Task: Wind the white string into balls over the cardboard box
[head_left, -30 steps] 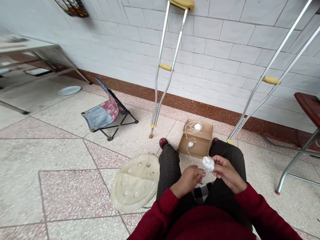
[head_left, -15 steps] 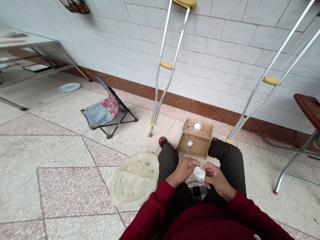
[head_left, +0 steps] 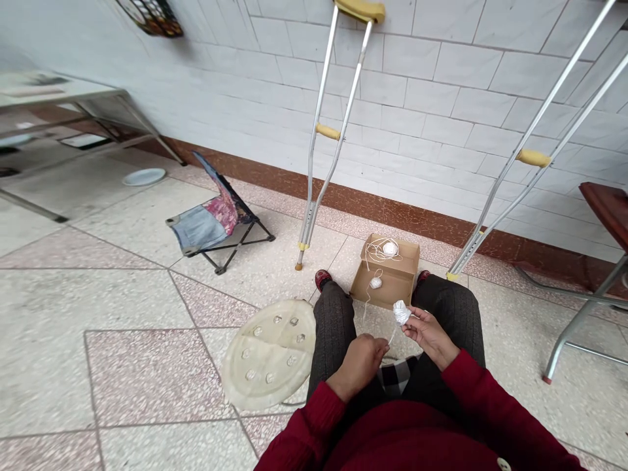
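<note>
On the tiled floor (head_left: 49,314), two finished string balls (head_left: 389,248) lie in the cardboard box (head_left: 387,291) between your feet, while your right hand (head_left: 429,337) pinches a looser wad of string (head_left: 401,313) and your curled left hand (head_left: 360,366) holds its trailing thread (head_left: 391,337).

Both arms, in red knit sleeves, angle inward from the body, and the hands stay apart above the lap. The left hand (head_left: 358,366) curls into a loose fist, its back upward and its fingers tucked out of sight. The right hand (head_left: 428,337) sits farther forward and turns palm-inward, with its thumb and fingertips (head_left: 411,326) pinched together.
</note>
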Tool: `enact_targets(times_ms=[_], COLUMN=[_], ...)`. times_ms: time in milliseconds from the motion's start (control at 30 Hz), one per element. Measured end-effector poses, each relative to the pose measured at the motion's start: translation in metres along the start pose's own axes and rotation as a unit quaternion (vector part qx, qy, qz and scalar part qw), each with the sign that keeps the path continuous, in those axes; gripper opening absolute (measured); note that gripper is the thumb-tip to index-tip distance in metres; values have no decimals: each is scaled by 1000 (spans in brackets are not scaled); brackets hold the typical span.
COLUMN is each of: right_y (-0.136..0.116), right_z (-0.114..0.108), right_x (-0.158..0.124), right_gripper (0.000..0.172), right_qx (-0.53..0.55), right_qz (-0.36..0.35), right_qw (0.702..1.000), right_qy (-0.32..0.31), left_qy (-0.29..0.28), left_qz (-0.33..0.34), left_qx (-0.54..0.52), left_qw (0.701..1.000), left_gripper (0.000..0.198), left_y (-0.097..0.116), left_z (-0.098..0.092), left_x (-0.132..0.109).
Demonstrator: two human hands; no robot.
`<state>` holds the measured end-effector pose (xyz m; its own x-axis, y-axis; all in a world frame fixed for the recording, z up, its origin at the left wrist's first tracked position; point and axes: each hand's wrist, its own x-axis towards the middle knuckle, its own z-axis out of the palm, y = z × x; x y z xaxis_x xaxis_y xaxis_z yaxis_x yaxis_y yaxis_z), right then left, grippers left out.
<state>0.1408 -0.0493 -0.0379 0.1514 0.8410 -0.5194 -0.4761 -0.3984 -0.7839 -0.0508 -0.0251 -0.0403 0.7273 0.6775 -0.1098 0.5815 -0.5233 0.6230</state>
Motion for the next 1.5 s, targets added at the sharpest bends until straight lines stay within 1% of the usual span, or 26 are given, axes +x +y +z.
enact_targets(times_ms=[67,133,200,267,300,367,433,533,633,700,767,833,867,967,1033,1067,1133,1200,1267,1300,1367,1433,1500], right_y=[15,34,49,55,54,44,31,15,4,-2,-7,-11,-11,-4,6,13,28,40,43,41,33,22,15], right_z=[-7,-10,-9,-5,-2,2,3,1,2,7,12,15,14,3,-6,-9,-13,-10,-4,-1,3,5,5], right_x=[8,10,3,-10,-18,-33,-43,-47,-43,-39,-32,-20,-12,11,21,22,15,0,-18,-27,-39,-46,-48], right_gripper=[41,39,35,32,32,34,37,39,39,39,39,38,37,31,28,28,28,29,29,29,29,30,32], right_qx=[-53,-119,-161,-162,-147,-98,-54,-12,32,52,40,-2,-28,-113,-160,-176,-190,-183,-155,-135,-90,-50,-19], right_qz=[-18,-46,-62,-40,-21,15,31,37,30,16,-4,-42,-68,-138,-144,-133,-104,-75,-51,-41,-28,-22,-10], right_qw=[998,992,985,984,986,990,992,994,994,994,995,996,996,984,975,974,976,979,980,980,984,988,990], right_qy=[17,11,-18,-60,-78,-104,-112,-107,-96,-94,-94,-77,-58,20,47,47,14,-52,-118,-137,-149,-141,-136], left_qy=[-15,-21,-7,8,10,6,7,12,0,-17,-29,-35,-39,-65,-66,-57,-25,11,37,47,55,42,14], left_qz=[50,112,151,162,163,155,135,76,19,-3,-20,-33,-36,-23,-3,12,53,103,142,154,162,140,95], left_qx=[50,75,95,102,93,48,-17,-131,-248,-293,-307,-294,-274,-184,-109,-69,2,48,59,48,-10,-104,-206], left_qw=[997,991,984,981,982,987,991,988,969,956,951,955,960,981,992,996,998,993,987,986,985,984,974], left_gripper=[29,26,23,21,22,25,29,36,39,39,39,40,40,37,34,33,30,28,28,27,28,30,37], left_y=[8,18,25,27,25,20,13,4,-2,-5,-5,-4,-2,5,9,11,14,17,18,18,16,12,6], left_z=[0,-6,-18,-32,-39,-47,-49,-38,-24,-16,-9,-4,-2,0,-5,-9,-21,-35,-48,-52,-56,-54,-46], left_x=[-1,3,10,20,26,35,41,44,41,38,35,30,27,18,13,12,13,17,23,26,31,34,36])
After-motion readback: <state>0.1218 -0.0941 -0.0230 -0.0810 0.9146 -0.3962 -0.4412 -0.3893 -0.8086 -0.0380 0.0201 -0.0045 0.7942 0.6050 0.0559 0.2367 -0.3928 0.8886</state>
